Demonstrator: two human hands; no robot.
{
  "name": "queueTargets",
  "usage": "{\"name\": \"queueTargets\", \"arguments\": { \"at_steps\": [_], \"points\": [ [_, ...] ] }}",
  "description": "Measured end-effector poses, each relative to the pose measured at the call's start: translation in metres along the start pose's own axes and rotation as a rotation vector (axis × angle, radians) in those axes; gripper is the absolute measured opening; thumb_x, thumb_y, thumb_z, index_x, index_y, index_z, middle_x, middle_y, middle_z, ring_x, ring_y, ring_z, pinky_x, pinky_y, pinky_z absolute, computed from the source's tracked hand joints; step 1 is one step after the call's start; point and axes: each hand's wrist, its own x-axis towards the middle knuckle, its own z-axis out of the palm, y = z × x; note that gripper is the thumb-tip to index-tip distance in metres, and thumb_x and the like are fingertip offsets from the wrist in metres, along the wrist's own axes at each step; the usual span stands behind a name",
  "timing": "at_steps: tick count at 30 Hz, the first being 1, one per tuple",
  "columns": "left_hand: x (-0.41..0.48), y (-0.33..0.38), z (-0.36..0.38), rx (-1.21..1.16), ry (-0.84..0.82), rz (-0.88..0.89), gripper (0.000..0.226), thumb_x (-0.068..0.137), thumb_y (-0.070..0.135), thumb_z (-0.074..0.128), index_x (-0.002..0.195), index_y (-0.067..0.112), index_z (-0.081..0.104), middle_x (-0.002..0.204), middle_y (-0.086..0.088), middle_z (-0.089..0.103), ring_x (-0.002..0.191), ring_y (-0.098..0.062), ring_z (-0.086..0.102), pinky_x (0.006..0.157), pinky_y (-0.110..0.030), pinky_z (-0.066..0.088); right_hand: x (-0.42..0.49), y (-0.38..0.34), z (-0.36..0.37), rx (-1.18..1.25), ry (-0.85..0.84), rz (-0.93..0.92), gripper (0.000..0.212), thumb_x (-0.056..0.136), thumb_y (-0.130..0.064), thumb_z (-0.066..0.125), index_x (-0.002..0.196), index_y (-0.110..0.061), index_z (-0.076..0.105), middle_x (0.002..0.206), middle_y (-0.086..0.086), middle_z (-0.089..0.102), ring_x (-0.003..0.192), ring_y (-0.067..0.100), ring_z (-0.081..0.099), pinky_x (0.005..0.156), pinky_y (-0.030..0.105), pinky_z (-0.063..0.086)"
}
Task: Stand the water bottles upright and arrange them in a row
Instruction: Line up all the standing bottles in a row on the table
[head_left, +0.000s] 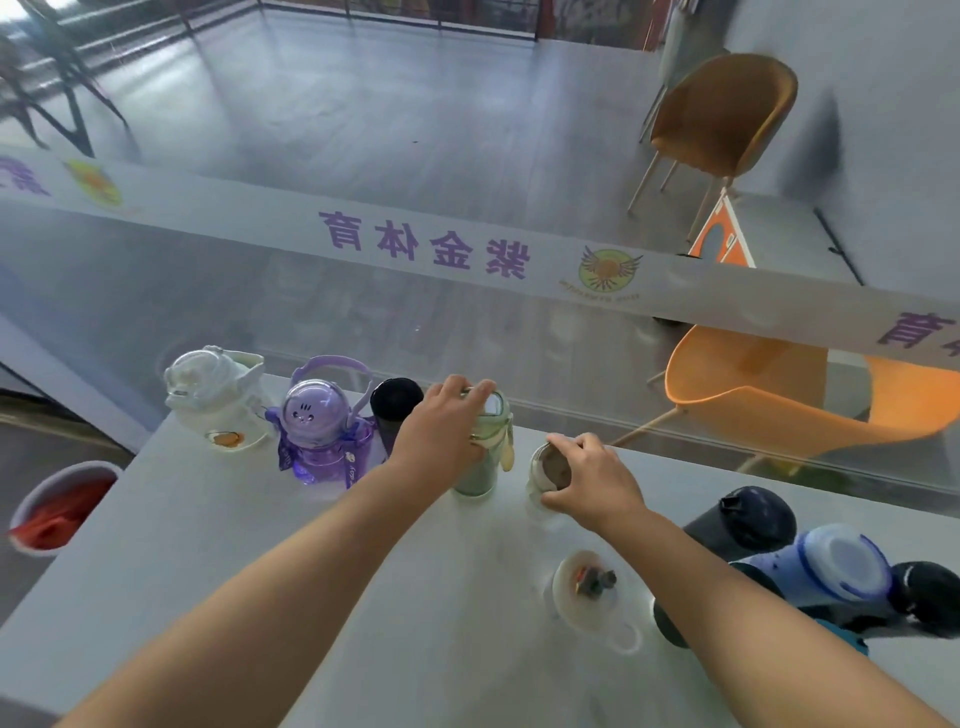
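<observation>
I see a pale, smooth bench set against a glass wall with a white banner across it. Grey floor and an orange chair lie beyond.

Along the far edge, from the left, stand a cream bottle, a translucent purple bottle with a domed lid and a black bottle. Next is a green bottle, upright, its cap gripped from above by my left hand.

Just beside it, my right hand curls round a small beige bottle, hiding most of it.

Nearer right, I cannot make out how a white bottle sits. A dark bottle and a blue bottle lie on their sides, partly behind my forearm.
</observation>
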Motion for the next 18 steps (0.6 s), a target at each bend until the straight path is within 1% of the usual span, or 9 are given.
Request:
{"name": "queueTargets", "arguments": {
  "at_steps": [5, 9, 14, 16, 18],
  "points": [
    [0.000, 0.007, 0.005, -0.035, 0.054, -0.052, 0.070, 0.073, 0.021, 0.069, 0.134, 0.023, 0.035, 0.125, -0.008, 0.043, 0.115, -0.026, 0.039, 0.089, -0.035, 0.043, 0.010, -0.005, -0.001, 0.002, -0.007, -0.015, 0.075, 0.072, -0.041, 0.069, 0.137, -0.032, 0.032, 0.125, 0.003, 0.044, 0.109, 0.022, 0.042, 0.087, 0.033, 0.043],
    [-0.003, 0.010, 0.011, -0.048, 0.078, -0.075, 0.071, 0.074, 0.020, 0.069, 0.135, 0.023, 0.033, 0.126, -0.010, 0.041, 0.116, -0.027, 0.037, 0.096, -0.034, 0.038, 0.009, -0.005, 0.001, -0.007, -0.015, 0.001, 0.076, 0.074, -0.042, 0.069, 0.138, -0.032, 0.030, 0.126, 0.004, 0.043, 0.112, 0.024, 0.042, 0.089, 0.034, 0.044],
    [-0.004, 0.011, 0.013, -0.042, 0.102, -0.092, 0.072, 0.075, 0.022, 0.070, 0.136, 0.023, 0.032, 0.127, -0.011, 0.041, 0.117, -0.028, 0.037, 0.098, -0.035, 0.037, 0.010, -0.004, 0.001, 0.004, -0.033, 0.002, 0.079, 0.075, -0.042, 0.068, 0.141, -0.032, 0.027, 0.127, 0.004, 0.042, 0.114, 0.023, 0.040, 0.091, 0.034, 0.043],
    [-0.004, 0.011, 0.015, -0.041, 0.108, -0.085, 0.073, 0.076, 0.023, 0.068, 0.138, 0.023, 0.029, 0.128, -0.011, 0.041, 0.118, -0.028, 0.036, 0.099, -0.035, 0.036, 0.011, -0.002, 0.001, 0.008, -0.054, -0.003, 0.082, 0.075, -0.042, 0.068, 0.142, -0.033, 0.021, 0.127, 0.004, 0.041, 0.114, 0.023, 0.040, 0.091, 0.034, 0.044],
    [-0.005, 0.010, 0.016, -0.027, 0.108, -0.075, 0.075, 0.077, 0.025, 0.067, 0.140, 0.023, 0.026, 0.129, -0.012, 0.040, 0.118, -0.028, 0.036, 0.100, -0.035, 0.035, 0.010, 0.000, 0.000, 0.026, -0.070, 0.003, 0.089, 0.077, -0.043, 0.068, 0.144, -0.033, 0.011, 0.128, 0.005, 0.040, 0.114, 0.022, 0.042, 0.089, 0.035, 0.045]
  ]
}}
